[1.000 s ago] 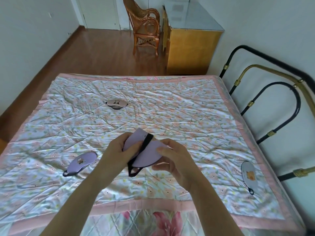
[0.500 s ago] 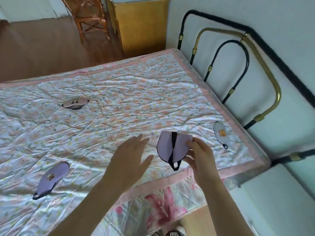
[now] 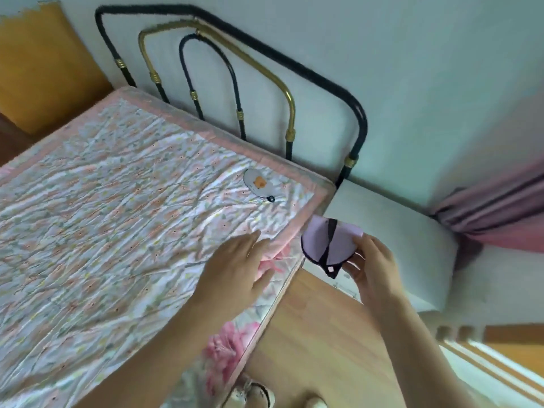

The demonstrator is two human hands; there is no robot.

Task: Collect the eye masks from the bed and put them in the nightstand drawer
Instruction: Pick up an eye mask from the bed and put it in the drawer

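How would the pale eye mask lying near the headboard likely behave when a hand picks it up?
Probably floppy: the eye mask lies flat on the wrinkled quilt, and the folded purple mask in the right hand bends easily. It likely weighs little, being thin. Its dark strap may dangle and snag.

A person's right hand (image 3: 372, 269) pinches a folded lilac fabric eye mask with a black strap (image 3: 328, 242) at 3 o'clock, just past the corner of a bed with a crumpled floral quilt edged in pink (image 3: 117, 201). The left hand (image 3: 235, 272), fingers (image 3: 253, 240) spread, hovers over the quilt's edge. Toward 12 o'clock lies a grey eye mask with an orange bear print (image 3: 257, 184), near the black-and-brass metal headboard (image 3: 244, 72). A white nightstand (image 3: 391, 231) stands beside the bed.
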